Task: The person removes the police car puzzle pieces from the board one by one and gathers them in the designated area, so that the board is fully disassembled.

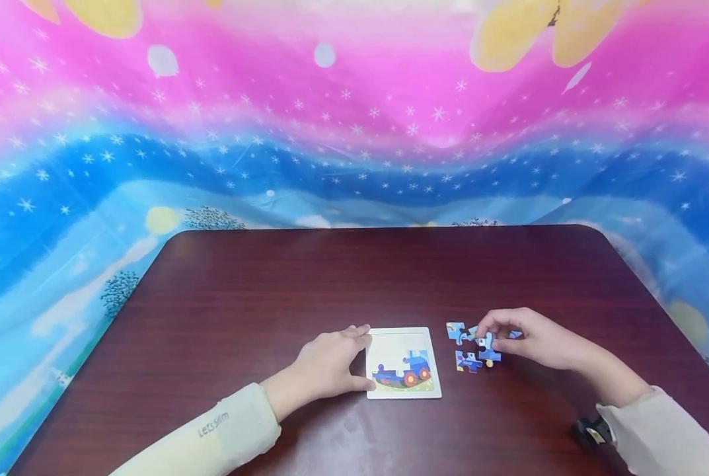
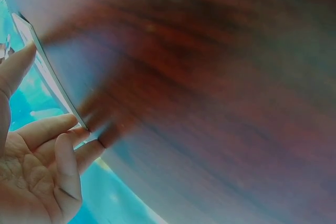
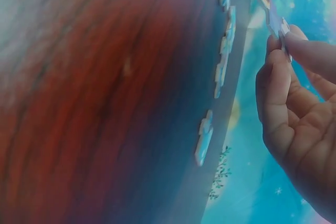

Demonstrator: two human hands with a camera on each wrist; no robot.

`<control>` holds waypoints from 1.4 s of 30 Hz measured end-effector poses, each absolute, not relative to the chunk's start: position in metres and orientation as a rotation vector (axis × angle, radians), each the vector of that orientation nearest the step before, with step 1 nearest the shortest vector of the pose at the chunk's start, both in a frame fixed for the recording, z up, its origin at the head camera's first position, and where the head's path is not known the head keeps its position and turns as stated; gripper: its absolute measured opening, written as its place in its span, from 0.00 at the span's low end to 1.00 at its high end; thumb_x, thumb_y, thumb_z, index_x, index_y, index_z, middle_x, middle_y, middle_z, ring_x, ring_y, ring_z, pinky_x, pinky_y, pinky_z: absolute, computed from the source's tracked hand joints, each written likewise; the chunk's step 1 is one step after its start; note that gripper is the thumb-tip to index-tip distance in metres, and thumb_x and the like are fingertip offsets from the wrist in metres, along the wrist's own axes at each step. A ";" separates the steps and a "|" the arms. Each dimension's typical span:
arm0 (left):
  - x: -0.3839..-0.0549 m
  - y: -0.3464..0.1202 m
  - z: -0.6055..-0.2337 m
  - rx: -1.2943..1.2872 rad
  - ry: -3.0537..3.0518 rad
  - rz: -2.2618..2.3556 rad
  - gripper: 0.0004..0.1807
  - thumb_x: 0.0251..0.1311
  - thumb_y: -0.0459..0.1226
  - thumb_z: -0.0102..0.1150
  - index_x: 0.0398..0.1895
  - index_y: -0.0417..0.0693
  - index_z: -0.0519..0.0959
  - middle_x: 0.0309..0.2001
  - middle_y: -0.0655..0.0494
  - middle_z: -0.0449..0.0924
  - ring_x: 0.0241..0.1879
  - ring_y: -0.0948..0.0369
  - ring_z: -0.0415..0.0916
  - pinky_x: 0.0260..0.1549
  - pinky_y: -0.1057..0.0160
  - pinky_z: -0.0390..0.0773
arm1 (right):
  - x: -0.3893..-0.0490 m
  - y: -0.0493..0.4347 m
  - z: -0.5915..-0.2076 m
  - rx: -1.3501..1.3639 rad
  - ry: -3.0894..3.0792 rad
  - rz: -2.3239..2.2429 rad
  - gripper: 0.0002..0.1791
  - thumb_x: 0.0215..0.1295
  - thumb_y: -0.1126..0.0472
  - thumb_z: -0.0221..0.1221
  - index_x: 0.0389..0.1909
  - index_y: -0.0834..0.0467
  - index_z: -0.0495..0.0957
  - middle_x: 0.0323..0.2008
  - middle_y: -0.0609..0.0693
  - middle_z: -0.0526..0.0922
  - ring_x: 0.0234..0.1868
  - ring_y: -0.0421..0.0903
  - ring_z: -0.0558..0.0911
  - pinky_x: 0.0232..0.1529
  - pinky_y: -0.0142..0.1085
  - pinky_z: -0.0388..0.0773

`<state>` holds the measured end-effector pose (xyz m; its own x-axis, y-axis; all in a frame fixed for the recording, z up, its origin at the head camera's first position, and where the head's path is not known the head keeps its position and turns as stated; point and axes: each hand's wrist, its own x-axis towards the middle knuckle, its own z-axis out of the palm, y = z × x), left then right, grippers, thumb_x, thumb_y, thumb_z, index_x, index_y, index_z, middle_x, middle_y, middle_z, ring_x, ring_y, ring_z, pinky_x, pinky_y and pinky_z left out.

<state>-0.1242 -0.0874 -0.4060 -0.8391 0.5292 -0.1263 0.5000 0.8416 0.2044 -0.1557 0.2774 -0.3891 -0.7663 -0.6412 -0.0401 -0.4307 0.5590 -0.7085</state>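
Right hand (image 1: 532,338): thumb and fingertips together, pinching a puzzle piece (image 3: 274,20) that juts past the fingertips, clear of the table (image 1: 306,277). Loose pieces (image 1: 456,332) lie on the tabletop just beside that hand. Left hand (image 1: 327,362): thumb and fingers spread wide, touching the left edge of the puzzle tray (image 1: 388,347), which lies between both hands, partly filled with a train picture (image 1: 413,378).

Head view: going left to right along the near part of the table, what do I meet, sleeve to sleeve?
Left sleeve, left hand, puzzle tray, leftmost loose puzzle piece, right hand, right sleeve.
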 end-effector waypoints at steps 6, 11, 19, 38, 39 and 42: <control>-0.124 -0.087 -0.407 0.803 2.848 0.231 0.42 0.50 0.60 0.70 0.66 0.50 0.75 0.71 0.57 0.70 0.68 0.57 0.71 0.59 0.52 0.79 | -0.157 0.285 -0.393 -0.887 2.469 -1.007 0.09 0.67 0.66 0.61 0.45 0.52 0.80 0.36 0.43 0.83 0.34 0.35 0.77 0.33 0.31 0.76; -0.125 -0.086 -0.408 0.814 2.851 0.235 0.42 0.50 0.60 0.70 0.66 0.50 0.75 0.71 0.57 0.70 0.68 0.57 0.71 0.58 0.52 0.79 | -0.158 0.289 -0.396 -0.875 2.423 -1.009 0.09 0.67 0.68 0.59 0.44 0.54 0.79 0.37 0.45 0.83 0.34 0.34 0.76 0.33 0.30 0.74; -0.126 -0.087 -0.407 0.813 2.848 0.254 0.42 0.50 0.59 0.70 0.66 0.49 0.75 0.71 0.55 0.70 0.68 0.56 0.71 0.58 0.52 0.79 | -0.158 0.288 -0.399 -0.815 2.417 -0.976 0.10 0.66 0.68 0.60 0.45 0.53 0.79 0.33 0.45 0.80 0.27 0.37 0.73 0.30 0.30 0.73; -0.124 -0.085 -0.406 0.822 2.850 0.210 0.42 0.50 0.60 0.70 0.66 0.49 0.76 0.70 0.55 0.71 0.68 0.56 0.72 0.56 0.52 0.80 | -0.159 0.281 -0.394 -0.898 2.509 -0.963 0.11 0.64 0.66 0.64 0.47 0.56 0.79 0.39 0.48 0.81 0.36 0.34 0.75 0.34 0.30 0.77; -0.125 -0.085 -0.406 0.822 2.851 0.210 0.42 0.50 0.60 0.70 0.66 0.49 0.76 0.70 0.55 0.71 0.68 0.56 0.72 0.56 0.52 0.80 | -0.160 0.278 -0.393 -0.899 2.504 -0.963 0.12 0.64 0.66 0.64 0.47 0.56 0.79 0.39 0.48 0.81 0.36 0.34 0.75 0.34 0.30 0.77; -0.125 -0.086 -0.406 0.828 2.854 0.209 0.42 0.50 0.60 0.70 0.65 0.49 0.76 0.70 0.55 0.71 0.68 0.56 0.72 0.56 0.52 0.80 | -0.162 0.268 -0.391 -0.916 2.501 -0.947 0.12 0.63 0.66 0.65 0.47 0.56 0.79 0.40 0.48 0.82 0.36 0.34 0.76 0.36 0.30 0.79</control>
